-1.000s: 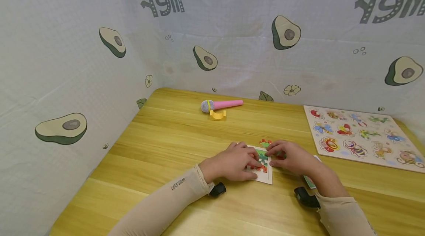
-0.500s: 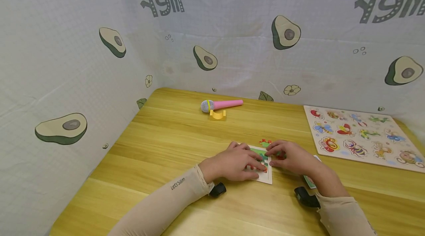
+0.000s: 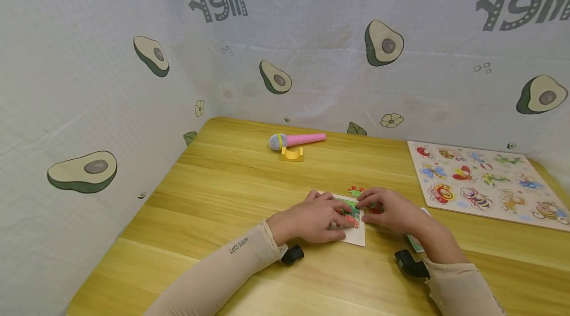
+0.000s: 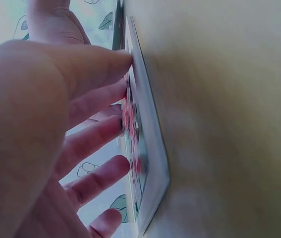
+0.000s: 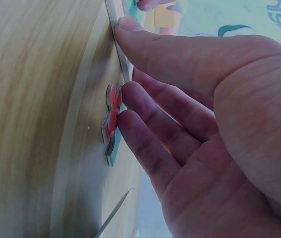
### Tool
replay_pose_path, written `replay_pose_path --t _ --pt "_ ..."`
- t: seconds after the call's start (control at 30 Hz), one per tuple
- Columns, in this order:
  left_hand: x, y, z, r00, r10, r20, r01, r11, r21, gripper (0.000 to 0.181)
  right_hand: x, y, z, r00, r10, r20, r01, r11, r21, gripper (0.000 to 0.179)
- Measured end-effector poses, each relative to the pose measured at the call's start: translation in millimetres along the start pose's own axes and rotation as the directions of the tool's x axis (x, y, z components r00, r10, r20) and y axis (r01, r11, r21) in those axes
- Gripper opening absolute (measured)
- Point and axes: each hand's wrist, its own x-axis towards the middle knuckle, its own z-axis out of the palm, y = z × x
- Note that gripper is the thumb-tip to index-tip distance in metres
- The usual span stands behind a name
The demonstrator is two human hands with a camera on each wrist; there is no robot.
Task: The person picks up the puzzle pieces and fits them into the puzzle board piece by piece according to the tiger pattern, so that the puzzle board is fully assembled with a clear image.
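Observation:
A small white-framed jigsaw puzzle (image 3: pixel 355 241) with green and red pieces lies flat on the table. My left hand (image 3: pixel 313 217) reaches over it from the left, fingers extended, fingertips at the red pieces (image 4: pixel 130 116). In the left wrist view, the thumb touches the puzzle's near rim. At the puzzle's right side is my right hand (image 3: pixel 389 207), its thumb against the frame edge and index fingertip at the upper right of the picture. Two of its other fingertips touch a loose red-and-green jigsaw piece (image 5: pixel 111 111) on the table, partly hidden in the head view.
Another loose piece (image 3: pixel 356 191) lies just beyond the puzzle. A green-and-white card (image 3: pixel 416 244) is partly under the right wrist. An insect peg board (image 3: pixel 490 180) occupies the right; a pink toy microphone (image 3: pixel 307 139) and yellow stand (image 3: pixel 292 155) are at the back.
My left fingers have slid slightly right across the puzzle, and the white gap seen between pieces now shows red beneath the fingers. The right hand has stayed in place.

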Motion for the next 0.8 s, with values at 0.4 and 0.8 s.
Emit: replay_pose_path --t 0.4,0.8 --pt "1.5 -1.5 0.2 0.998 -0.006 -0.057 0.007 1.0 0.007 0.034 -0.3 2.1 0.5 1.0 -0.007 0.001 0.007 1.0 0.006 0.02" --pt "-0.5 -2.9 -3.9 0.999 -0.014 -0.03 0.013 1.0 -0.018 0.037 -0.9 1.5 1.8 1.0 0.023 0.002 -0.023 0.999 0.047 0.025"
